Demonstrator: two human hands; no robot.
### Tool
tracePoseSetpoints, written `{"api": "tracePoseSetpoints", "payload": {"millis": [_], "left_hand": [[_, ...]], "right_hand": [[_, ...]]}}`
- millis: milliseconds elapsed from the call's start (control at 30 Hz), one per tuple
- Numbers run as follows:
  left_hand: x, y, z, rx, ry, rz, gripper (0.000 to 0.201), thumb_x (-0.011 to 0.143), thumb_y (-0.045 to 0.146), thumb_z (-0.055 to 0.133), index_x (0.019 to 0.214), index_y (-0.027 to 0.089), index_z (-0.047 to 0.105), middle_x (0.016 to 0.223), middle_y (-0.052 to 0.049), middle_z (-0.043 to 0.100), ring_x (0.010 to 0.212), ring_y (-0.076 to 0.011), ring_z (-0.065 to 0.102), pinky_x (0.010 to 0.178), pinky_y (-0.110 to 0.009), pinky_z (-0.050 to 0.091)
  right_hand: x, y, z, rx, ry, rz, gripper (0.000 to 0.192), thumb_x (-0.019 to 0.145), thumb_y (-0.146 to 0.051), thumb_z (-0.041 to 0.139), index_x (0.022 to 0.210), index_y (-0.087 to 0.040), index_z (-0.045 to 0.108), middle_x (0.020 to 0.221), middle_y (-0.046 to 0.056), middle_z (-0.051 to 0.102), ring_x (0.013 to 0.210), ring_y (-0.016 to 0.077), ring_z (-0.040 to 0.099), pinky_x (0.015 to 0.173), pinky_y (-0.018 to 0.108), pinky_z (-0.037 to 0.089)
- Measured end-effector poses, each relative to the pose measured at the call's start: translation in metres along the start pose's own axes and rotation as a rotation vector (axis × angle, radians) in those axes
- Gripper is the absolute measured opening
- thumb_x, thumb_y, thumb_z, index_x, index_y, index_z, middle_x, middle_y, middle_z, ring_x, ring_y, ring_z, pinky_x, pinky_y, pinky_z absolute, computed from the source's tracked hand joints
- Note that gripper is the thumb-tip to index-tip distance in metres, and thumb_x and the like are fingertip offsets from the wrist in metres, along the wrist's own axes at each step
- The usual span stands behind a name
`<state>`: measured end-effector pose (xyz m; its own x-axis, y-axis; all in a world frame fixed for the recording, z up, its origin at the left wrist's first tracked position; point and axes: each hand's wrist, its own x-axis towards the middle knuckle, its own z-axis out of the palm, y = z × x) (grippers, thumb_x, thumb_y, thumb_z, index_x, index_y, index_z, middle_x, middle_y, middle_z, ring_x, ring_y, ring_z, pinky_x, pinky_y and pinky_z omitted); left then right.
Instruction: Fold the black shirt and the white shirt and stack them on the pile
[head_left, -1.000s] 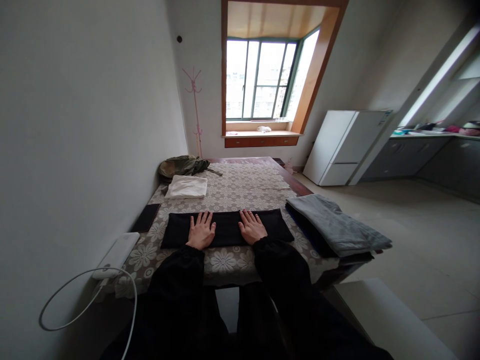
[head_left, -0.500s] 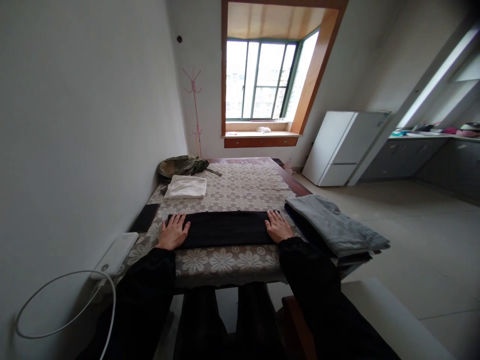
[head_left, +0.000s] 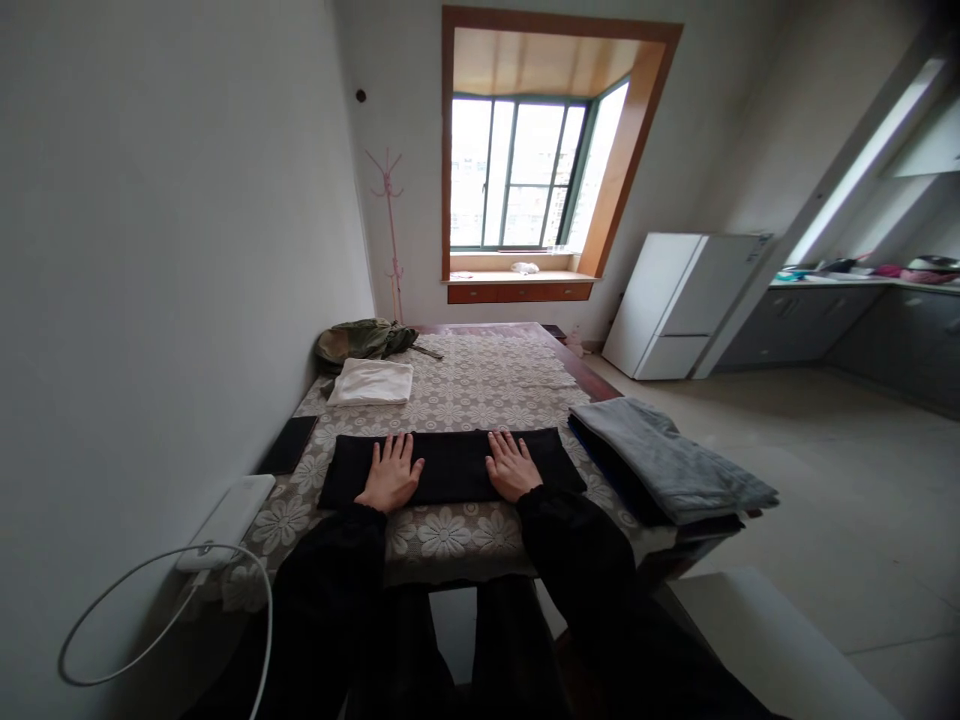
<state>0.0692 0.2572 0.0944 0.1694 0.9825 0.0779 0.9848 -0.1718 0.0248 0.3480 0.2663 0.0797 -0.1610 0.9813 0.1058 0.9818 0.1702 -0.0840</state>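
both hands back in from the cloth's ends, now nearer the middle again. my left hand (head_left: 390, 474) lies flat, palm down, fingers spread, gripping nothing, on the left half of the black folded cloth (head_left: 450, 466). my right hand (head_left: 511, 466) does the same on the right half. cloth lies lengthwise across the near edge of the lace-covered table (head_left: 480, 385), just left of the grey folded towel (head_left: 667, 458). white folded cloth (head_left: 371, 382) further back left.
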Motion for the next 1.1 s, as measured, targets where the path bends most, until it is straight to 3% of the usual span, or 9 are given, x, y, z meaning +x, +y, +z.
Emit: {"api": "tracePoseSetpoints", "payload": {"millis": [133,267,1100], "left_hand": [[0.008,0.042,0.007,-0.025,0.009,0.053,0.067,0.105,0.046,0.025,0.165,0.017,0.029,0.173,-0.012,0.025,0.160,-0.0386,0.017,0.126,-0.061,0.015],[0.011,0.063,0.013,-0.045,0.018,0.109,0.064,0.104,0.040,0.025,0.165,0.020,0.029,0.173,-0.008,0.028,0.160,-0.0366,0.016,0.127,-0.063,0.014],[0.011,0.065,0.009,-0.049,0.015,0.102,0.064,0.103,0.038,0.027,0.165,0.022,0.028,0.173,-0.006,0.026,0.160,-0.0344,0.017,0.127,-0.062,0.017]], "right_hand": [[0.007,-0.042,0.005,0.056,-0.014,-0.096,0.064,0.104,-0.036,0.030,0.165,-0.016,0.029,0.173,0.004,0.020,0.161,0.0247,0.011,0.129,0.047,0.010],[0.013,-0.061,0.008,0.083,-0.031,-0.141,0.063,0.104,-0.034,0.029,0.165,-0.015,0.030,0.172,0.005,0.020,0.161,0.0238,0.011,0.130,0.045,0.009],[0.007,-0.063,-0.004,0.148,-0.041,-0.176,0.064,0.104,-0.034,0.029,0.166,-0.018,0.027,0.172,0.002,0.020,0.161,0.0249,0.008,0.130,0.047,0.009]]}}
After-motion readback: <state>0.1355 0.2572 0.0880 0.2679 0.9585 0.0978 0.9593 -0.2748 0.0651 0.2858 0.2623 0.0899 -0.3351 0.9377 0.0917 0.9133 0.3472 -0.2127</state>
